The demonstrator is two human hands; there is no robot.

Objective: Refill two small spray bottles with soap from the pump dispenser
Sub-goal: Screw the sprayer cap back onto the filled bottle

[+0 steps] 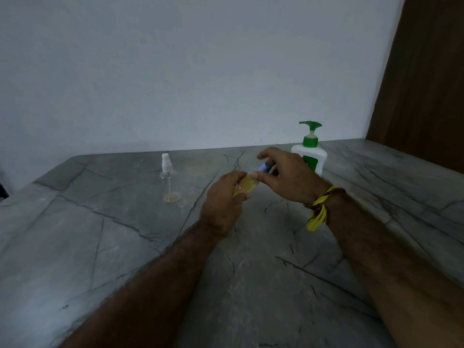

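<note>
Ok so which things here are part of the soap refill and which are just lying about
Part of the job:
- small yellow-filled spray bottle, held in left hand, its blue-white top gripped by right hand
- clear, nearly empty spray bottle with white nozzle
- white pump dispenser with green pump

Just there:
- yellow thread wristband
- grey veined stone counter

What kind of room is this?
Probably a kitchen or washroom counter at home: a grey veined stone countertop against a plain white wall, with a soap pump dispenser standing on it.
</note>
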